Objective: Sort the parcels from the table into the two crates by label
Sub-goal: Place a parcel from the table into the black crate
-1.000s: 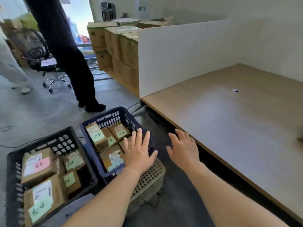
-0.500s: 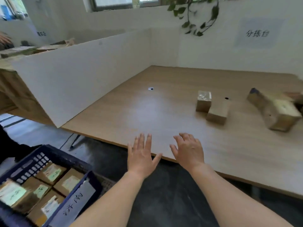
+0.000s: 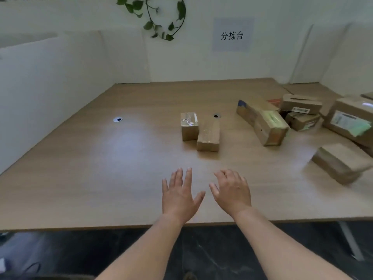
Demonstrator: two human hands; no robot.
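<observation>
Two small brown parcels lie side by side mid-table: a taped one and a longer one just right of it. A long parcel with a green label lies further right. Several more parcels are heaped at the right edge, among them a big box with a green label and a plain one nearer the front. My left hand and my right hand hover over the table's front part, fingers spread, holding nothing. The crates are out of view.
The wooden table is enclosed by white partition walls on the left and at the back. A paper sign and a hanging plant are on the back wall. Dark floor shows below the front edge.
My view swung right from the two crates on the floor to the table. Both hands stayed empty and moved forward over the table's front edge.
</observation>
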